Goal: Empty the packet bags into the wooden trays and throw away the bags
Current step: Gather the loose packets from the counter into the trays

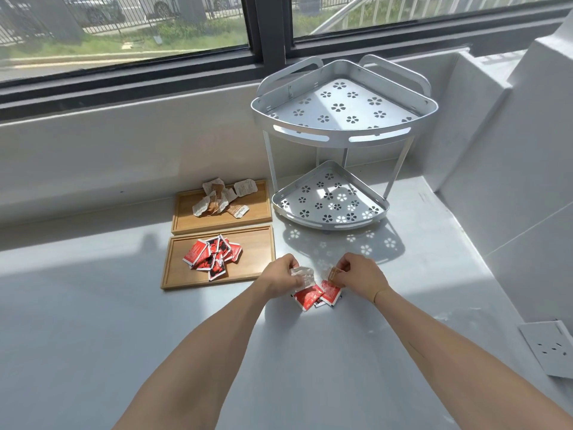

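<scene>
Two wooden trays lie side by side on the white counter. The far tray (189, 223) holds several brown-and-white packets (221, 198). The near tray (173, 274) holds several red packets (214, 254). Right of the near tray, a small pile of red packets (310, 297) rests on the counter. My left hand (279, 273) pinches a clear crumpled bag (302, 274) over that pile. My right hand (356, 276) pinches a small brown packet (332, 274) beside it.
A two-tier metal corner rack (341, 131) with flower cut-outs stands behind the hands, against the window ledge. A white wall rises at the right. A white socket plate (548, 349) lies at the counter's right edge.
</scene>
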